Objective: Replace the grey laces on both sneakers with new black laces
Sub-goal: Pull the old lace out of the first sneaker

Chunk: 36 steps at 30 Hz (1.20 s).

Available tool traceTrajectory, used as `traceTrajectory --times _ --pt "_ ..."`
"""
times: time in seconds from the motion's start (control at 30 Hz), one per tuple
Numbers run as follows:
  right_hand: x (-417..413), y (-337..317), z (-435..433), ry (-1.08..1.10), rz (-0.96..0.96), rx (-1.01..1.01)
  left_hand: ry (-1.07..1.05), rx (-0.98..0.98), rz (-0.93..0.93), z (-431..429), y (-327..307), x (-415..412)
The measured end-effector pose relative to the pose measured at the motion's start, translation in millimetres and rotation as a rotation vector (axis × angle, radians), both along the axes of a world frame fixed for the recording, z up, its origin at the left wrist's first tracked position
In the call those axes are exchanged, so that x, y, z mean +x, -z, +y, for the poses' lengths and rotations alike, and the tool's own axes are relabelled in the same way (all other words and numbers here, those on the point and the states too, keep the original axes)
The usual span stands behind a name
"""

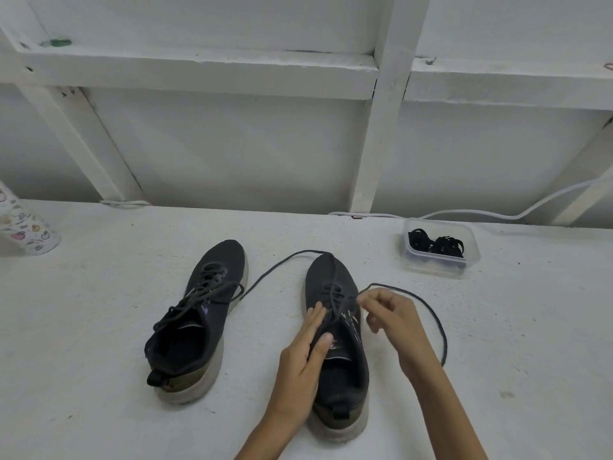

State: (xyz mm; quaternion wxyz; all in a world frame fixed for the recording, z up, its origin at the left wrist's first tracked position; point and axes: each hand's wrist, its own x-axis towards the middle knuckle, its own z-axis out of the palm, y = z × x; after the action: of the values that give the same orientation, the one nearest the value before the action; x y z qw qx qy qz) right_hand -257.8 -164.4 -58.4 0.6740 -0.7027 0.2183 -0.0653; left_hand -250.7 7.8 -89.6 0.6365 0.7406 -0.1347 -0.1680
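Grey lace looks limp and light; right hand pinches it close beside left hand, whose straight fingers pin the sneaker.

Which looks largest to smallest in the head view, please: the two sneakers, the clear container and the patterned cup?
1. Left sneaker and right sneaker: alike, so tied.
2. Clear container, though farther away.
3. Patterned cup, cut off by the frame, so unsure.
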Motion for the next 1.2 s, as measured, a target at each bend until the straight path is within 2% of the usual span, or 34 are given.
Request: traceTrajectory --times 0.1,0.23,0.33,0.4,0.47,0.53,0.73,0.8,0.87,0.97,1.03,1.13,1.2 --pt "4.0 0.2 -4.0 0.002 0.016 0.015 -0.008 -0.016 0.01 0.1 0.9 -0.8" --pt "-5.1 1.6 -1.9 -0.175 0.096 0.039 -0.03 -0.019 0.003 -1.7 1.9 -1.7" --pt "-8.7 1.2 2.6 -0.227 0.068 -0.005 -0.047 -0.016 0.0 -2.2 2.4 -2.0" --pt "-5.8 0.7 0.3 -0.115 0.014 -0.015 -0.057 -0.021 -0.001 -2.7 2.6 -2.5" --pt "-1.2 -0.6 -9.2 0.074 -0.019 0.055 -0.065 -0.031 -0.003 -3.1 2.1 -3.8" --pt "0.9 -1.3 -18.3 0.15 -0.016 0.125 -0.069 -0.035 0.002 -3.5 1.3 -5.0" --pt "-9.4 1.9 -2.8 -0.232 0.129 0.016 -0.083 -0.025 -0.013 -3.4 3.4 -3.5" --pt "-7.8 1.4 -4.0 -0.142 0.085 0.009 -0.082 -0.023 -0.013 -3.3 3.8 -3.5" --pt "-3.3 1.0 -12.5 0.069 0.014 0.032 -0.078 -0.029 -0.01 -2.8 3.7 -3.8" --pt "0.6 -2.4 -26.7 0.293 -0.062 0.17 -0.077 -0.039 -0.004 -2.5 3.7 -4.1" --pt "-1.6 -2.5 -27.4 0.23 -0.033 0.169 -0.077 -0.044 0.001 -3.1 3.3 -4.4" --pt "-8.8 -1.0 -8.5 -0.049 0.098 0.07 -0.08 -0.037 -0.009 -3.5 4.5 -3.7" --pt "-10.9 0.4 3.5 -0.12 0.122 0.042 -0.08 -0.028 -0.014 -3.3 4.6 -3.6"
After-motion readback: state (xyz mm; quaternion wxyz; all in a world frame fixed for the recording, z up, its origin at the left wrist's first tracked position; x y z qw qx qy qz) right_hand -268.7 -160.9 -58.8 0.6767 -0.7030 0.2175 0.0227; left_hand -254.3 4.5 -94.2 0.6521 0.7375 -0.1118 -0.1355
